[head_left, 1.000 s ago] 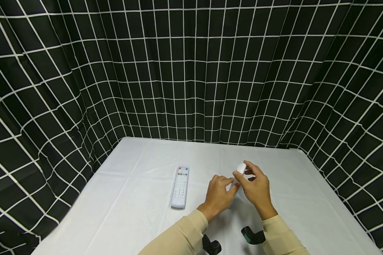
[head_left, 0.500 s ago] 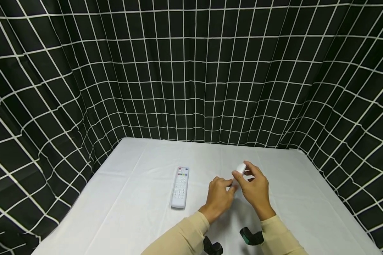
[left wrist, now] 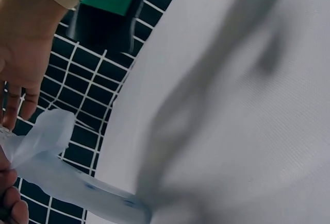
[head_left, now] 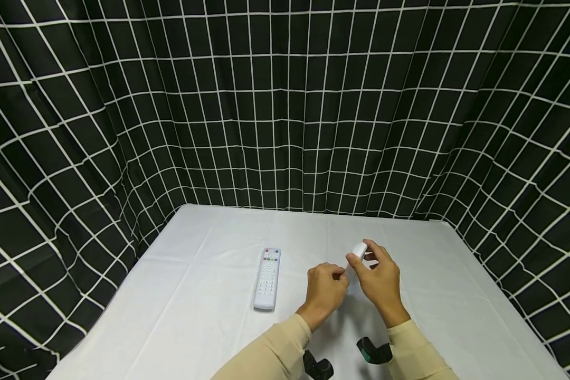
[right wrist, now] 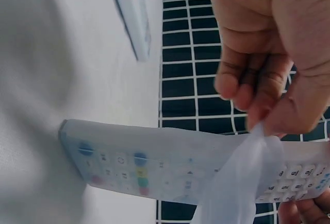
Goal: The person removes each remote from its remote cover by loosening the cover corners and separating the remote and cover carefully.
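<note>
Covered remote [right wrist: 170, 165], in a clear sleeve, was tipped up over the white table [head_left: 195, 295], held in my right hand [head_left: 377, 277], fingers curled round it. My left hand [head_left: 325, 289] pinched the sleeve's loose end [right wrist: 242, 183]. Key markings unreadable. A second remote [head_left: 268, 277] lay flat, well left.

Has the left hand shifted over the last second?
Yes, slightly: the left hand has drawn left, toward the white remote lying on the table, opening a gap from the right hand.

Held remote [right wrist: 170, 165] cut off at right edge.
</note>
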Demonstrator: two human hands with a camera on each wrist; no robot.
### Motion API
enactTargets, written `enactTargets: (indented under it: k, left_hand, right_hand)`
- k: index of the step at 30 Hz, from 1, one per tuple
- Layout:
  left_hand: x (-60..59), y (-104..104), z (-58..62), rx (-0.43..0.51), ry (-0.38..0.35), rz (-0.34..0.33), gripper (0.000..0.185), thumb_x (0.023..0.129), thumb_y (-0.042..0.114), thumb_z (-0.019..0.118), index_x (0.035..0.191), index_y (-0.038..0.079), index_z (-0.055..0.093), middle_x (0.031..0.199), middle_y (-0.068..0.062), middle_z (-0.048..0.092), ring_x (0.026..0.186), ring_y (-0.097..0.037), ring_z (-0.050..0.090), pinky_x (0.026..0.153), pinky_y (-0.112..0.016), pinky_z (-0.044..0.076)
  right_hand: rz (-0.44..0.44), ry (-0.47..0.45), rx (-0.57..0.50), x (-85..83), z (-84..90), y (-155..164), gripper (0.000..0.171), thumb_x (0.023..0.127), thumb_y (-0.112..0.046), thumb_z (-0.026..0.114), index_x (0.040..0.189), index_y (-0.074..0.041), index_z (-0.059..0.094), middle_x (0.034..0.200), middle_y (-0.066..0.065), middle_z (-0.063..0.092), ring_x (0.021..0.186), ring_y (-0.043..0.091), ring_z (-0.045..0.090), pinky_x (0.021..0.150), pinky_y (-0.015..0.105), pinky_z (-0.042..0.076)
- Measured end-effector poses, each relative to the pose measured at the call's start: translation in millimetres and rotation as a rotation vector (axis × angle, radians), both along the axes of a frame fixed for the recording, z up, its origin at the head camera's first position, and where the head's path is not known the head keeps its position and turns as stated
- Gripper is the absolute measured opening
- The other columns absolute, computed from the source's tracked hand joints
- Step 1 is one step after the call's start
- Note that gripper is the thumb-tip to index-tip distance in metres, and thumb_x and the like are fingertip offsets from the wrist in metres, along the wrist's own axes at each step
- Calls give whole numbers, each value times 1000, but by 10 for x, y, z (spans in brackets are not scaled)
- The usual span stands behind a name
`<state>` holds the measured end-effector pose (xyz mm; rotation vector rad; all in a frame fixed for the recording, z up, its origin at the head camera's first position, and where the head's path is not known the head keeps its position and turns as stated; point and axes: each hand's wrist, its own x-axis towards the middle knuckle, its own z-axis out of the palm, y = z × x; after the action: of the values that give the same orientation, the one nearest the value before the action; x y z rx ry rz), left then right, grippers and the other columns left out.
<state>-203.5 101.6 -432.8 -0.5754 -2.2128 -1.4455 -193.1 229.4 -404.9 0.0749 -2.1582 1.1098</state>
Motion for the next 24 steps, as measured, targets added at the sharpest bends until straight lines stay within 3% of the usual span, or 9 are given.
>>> enactTargets:
  k: [5,11,17,24]
  left_hand:
    - [-15,16,-52,-17,-114,14,14,72,-4,68,64,7,73,57,9,60,53,-2,50,48,-17,43]
    - [-3,9,-180,-51,-218,5,21,74,-3,69,57,10,68,52,11,56,49,-4,48,45,-19,42]
    - [21,-9,-316,-80,-300,18,24,76,0,73,57,12,66,56,12,55,56,-6,50,49,-21,45]
    - [-29,0,-498,-128,-334,66,29,74,1,77,52,14,63,58,9,57,57,-7,50,54,-24,45]
  right_hand:
    - [-6,-1,-9,-7,12,21,49,82,-15,79,122,7,60,99,15,63,87,26,59,70,42,47]
    - [-13,2,-12,19,29,27,48,81,-14,80,120,6,61,99,15,63,86,26,59,69,38,46]
    - [0,-7,-12,38,11,13,48,81,-12,80,121,7,60,99,14,63,88,29,58,70,43,45]
    - [15,14,3,21,1,-2,48,79,-11,81,119,6,62,97,15,64,88,30,58,71,42,44]
